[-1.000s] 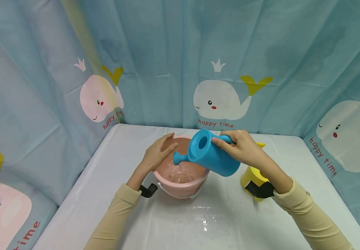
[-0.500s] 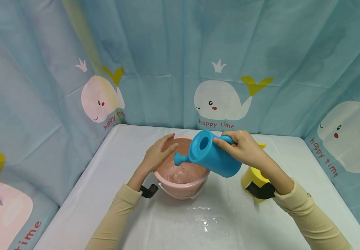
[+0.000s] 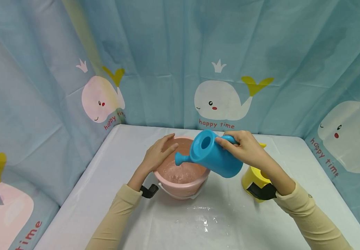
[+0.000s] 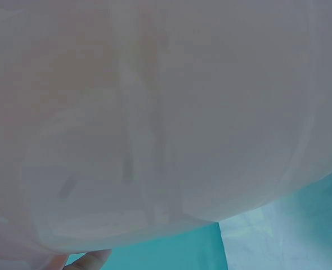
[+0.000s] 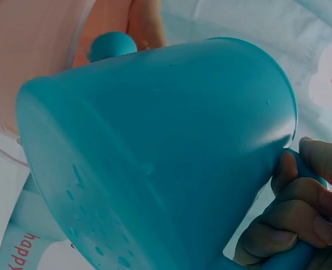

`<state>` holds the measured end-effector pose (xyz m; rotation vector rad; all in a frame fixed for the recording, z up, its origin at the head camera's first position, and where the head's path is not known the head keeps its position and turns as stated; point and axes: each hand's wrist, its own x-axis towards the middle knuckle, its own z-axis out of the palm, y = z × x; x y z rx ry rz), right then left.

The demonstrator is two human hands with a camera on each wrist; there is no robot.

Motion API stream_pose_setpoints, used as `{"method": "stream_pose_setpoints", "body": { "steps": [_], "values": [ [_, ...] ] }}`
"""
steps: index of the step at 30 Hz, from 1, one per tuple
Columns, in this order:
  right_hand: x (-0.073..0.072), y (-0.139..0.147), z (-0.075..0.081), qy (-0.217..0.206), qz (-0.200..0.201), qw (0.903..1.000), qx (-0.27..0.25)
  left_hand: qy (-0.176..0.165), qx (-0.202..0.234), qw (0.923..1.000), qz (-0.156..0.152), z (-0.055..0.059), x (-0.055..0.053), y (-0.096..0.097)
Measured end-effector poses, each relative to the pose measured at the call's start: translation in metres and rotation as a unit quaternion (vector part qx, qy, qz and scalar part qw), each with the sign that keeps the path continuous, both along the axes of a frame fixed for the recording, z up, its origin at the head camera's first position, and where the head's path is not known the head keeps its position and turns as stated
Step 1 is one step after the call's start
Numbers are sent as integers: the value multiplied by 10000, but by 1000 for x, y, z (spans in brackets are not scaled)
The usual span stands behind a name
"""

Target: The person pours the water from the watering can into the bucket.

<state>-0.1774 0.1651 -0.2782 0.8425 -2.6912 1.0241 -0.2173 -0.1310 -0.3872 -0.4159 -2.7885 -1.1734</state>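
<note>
A pink bucket (image 3: pixel 180 189) stands on the table with rippling water inside and its white handle hanging down in front. My left hand (image 3: pixel 157 154) rests on the bucket's left rim, fingers straight and thumb reaching over the opening. The bucket's pale wall (image 4: pixel 171 124) fills most of the left wrist view. My right hand (image 3: pixel 243 147) grips the handle of a blue watering can (image 3: pixel 220 158), tilted left with its spout head over the bucket. In the right wrist view, fingers (image 5: pixel 301 216) curl round the handle, and drops cling to the can's base.
A yellow watering can (image 3: pixel 255 182) stands on the right, partly hidden behind the right forearm. Spilled water (image 3: pixel 203 218) glistens on the white table (image 3: pixel 180 232) in front of the bucket. A blue curtain (image 3: pixel 155 69) printed with whales surrounds the table.
The blue watering can has shifted very slightly right and tipped a little more toward the viewer. Splashing in the bucket has calmed somewhat. The left hand keeps its place on the rim.
</note>
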Motion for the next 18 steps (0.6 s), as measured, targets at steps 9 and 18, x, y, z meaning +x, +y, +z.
{"method": "stream_pose_setpoints", "body": {
  "steps": [9,18],
  "values": [
    [0,1,-1,-112,-127,9999,-29,16,-13,10000,27,1,1,0],
    [0,2,-2,-116,-163,9998,-25,6,7,10000,10,1,1,0]
  ]
}}
